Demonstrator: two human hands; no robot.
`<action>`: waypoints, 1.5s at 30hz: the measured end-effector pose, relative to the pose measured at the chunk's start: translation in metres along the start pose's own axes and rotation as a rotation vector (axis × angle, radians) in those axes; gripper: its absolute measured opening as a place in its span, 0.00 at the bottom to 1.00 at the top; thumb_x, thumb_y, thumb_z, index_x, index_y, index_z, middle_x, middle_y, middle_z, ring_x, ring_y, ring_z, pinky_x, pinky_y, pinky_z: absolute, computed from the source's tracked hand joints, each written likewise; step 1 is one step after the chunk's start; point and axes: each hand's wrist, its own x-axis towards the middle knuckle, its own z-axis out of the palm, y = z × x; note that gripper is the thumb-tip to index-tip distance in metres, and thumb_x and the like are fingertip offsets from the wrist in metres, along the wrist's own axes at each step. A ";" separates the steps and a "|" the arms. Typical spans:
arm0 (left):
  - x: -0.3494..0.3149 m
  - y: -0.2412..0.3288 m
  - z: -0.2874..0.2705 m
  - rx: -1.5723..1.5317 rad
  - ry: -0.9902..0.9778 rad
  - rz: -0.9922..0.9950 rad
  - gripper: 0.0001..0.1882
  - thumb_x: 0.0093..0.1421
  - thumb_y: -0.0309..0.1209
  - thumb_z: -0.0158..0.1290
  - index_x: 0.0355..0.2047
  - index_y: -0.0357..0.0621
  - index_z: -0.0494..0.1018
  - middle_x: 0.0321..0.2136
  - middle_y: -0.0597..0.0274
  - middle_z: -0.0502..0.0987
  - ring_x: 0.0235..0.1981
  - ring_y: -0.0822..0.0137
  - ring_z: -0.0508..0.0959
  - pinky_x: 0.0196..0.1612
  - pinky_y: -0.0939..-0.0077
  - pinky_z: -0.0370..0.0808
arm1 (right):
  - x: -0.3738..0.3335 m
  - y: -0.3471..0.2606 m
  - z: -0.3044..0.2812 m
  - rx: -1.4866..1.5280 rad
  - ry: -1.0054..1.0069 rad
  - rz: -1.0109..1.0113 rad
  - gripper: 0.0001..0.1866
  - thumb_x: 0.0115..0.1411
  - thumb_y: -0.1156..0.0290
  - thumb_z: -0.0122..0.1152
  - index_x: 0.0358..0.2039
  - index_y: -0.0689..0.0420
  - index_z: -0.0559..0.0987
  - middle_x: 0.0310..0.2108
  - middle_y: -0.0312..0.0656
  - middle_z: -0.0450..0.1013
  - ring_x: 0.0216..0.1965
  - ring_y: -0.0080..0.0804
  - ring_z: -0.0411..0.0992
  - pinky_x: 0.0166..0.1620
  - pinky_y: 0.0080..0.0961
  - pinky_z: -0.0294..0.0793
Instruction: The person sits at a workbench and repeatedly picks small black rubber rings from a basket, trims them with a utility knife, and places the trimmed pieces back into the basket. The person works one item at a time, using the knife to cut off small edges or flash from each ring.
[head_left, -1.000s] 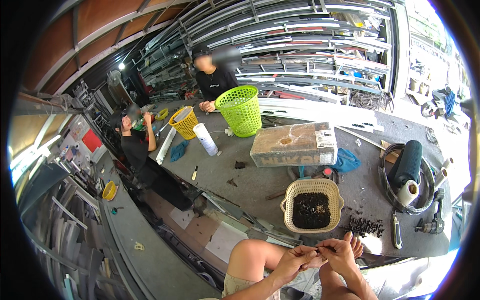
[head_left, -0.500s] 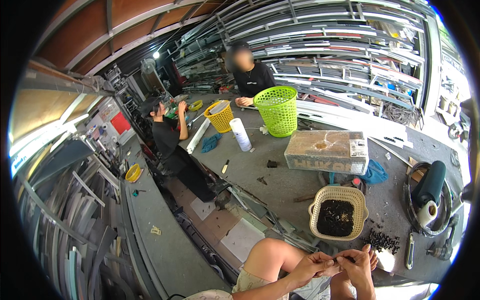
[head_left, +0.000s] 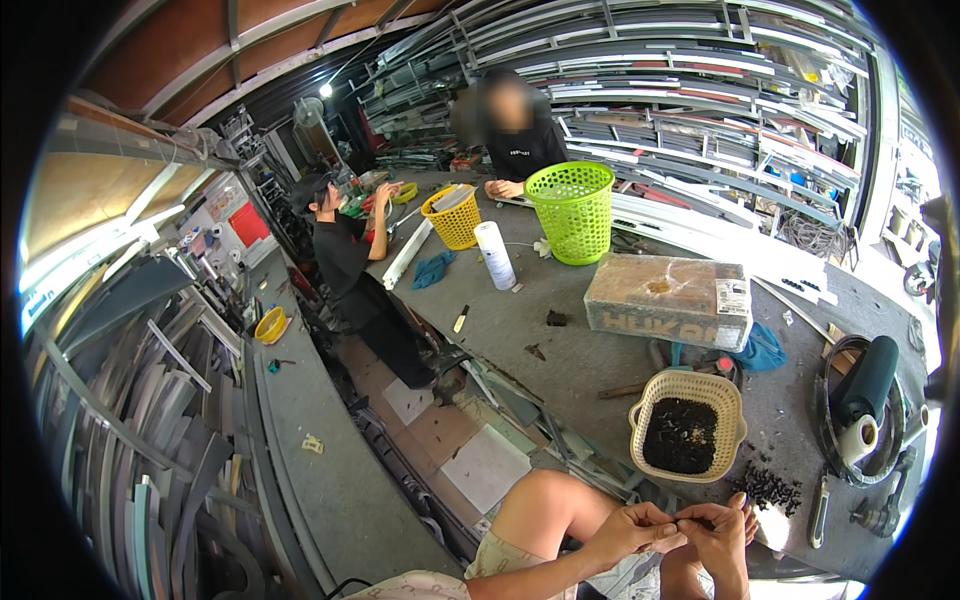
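On the flat grey bench, the square cream plastic basket probably keeps small black pieces together. Nearer the person than the basket, left hand and right hand meet, each grip pinching, apparently to steady, one tiny dark piece, mostly hidden.

Long metal bars fill a rack across the back wall, and at the right an opening lets in bright daylight. Brown panels and pale beams make the ceiling, with a small lit lamp beneath, near a fan. A large grey table and a narrower bench at left flank a brownish floor with pale squares.
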 end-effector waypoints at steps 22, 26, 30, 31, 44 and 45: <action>0.001 -0.031 0.001 0.013 0.225 -0.104 0.15 0.63 0.35 0.68 0.45 0.42 0.79 0.29 0.67 0.79 0.24 0.76 0.73 0.24 0.81 0.67 | -0.008 -0.016 0.023 -0.624 0.111 -0.292 0.08 0.59 0.75 0.67 0.39 0.59 0.86 0.36 0.49 0.82 0.36 0.46 0.81 0.43 0.38 0.80; -0.010 -0.032 -0.017 0.047 0.225 -0.198 0.15 0.64 0.37 0.67 0.44 0.43 0.77 0.25 0.68 0.76 0.21 0.77 0.70 0.22 0.80 0.64 | -0.013 -0.016 0.027 -0.497 0.049 -0.151 0.09 0.61 0.73 0.69 0.42 0.59 0.86 0.37 0.49 0.84 0.38 0.41 0.83 0.43 0.35 0.81; -0.008 -0.040 -0.034 0.077 0.210 -0.222 0.15 0.65 0.38 0.66 0.45 0.42 0.79 0.25 0.68 0.76 0.22 0.77 0.70 0.24 0.80 0.65 | -0.012 -0.023 0.034 -0.609 -0.179 -0.180 0.10 0.62 0.71 0.69 0.43 0.59 0.86 0.38 0.49 0.85 0.39 0.38 0.84 0.44 0.34 0.82; -0.008 -0.044 -0.037 0.095 0.213 -0.231 0.15 0.66 0.39 0.65 0.45 0.42 0.79 0.25 0.69 0.76 0.23 0.77 0.71 0.24 0.80 0.65 | -0.012 -0.024 0.035 -0.599 -0.137 -0.102 0.09 0.64 0.72 0.67 0.43 0.59 0.85 0.38 0.47 0.84 0.39 0.33 0.83 0.45 0.31 0.81; -0.022 -0.131 -0.058 0.550 0.176 -0.308 0.18 0.70 0.41 0.61 0.45 0.36 0.84 0.27 0.68 0.79 0.27 0.77 0.73 0.32 0.79 0.69 | -0.003 0.087 -0.004 -0.628 -0.129 -0.151 0.08 0.61 0.68 0.69 0.37 0.59 0.87 0.31 0.49 0.83 0.32 0.49 0.81 0.42 0.36 0.81; -0.021 -0.129 -0.056 0.545 0.171 -0.303 0.16 0.71 0.41 0.60 0.45 0.38 0.83 0.25 0.72 0.75 0.22 0.80 0.69 0.25 0.80 0.64 | -0.001 0.091 -0.009 -0.717 -0.061 -0.192 0.10 0.62 0.65 0.69 0.39 0.57 0.87 0.31 0.48 0.83 0.34 0.51 0.81 0.45 0.38 0.80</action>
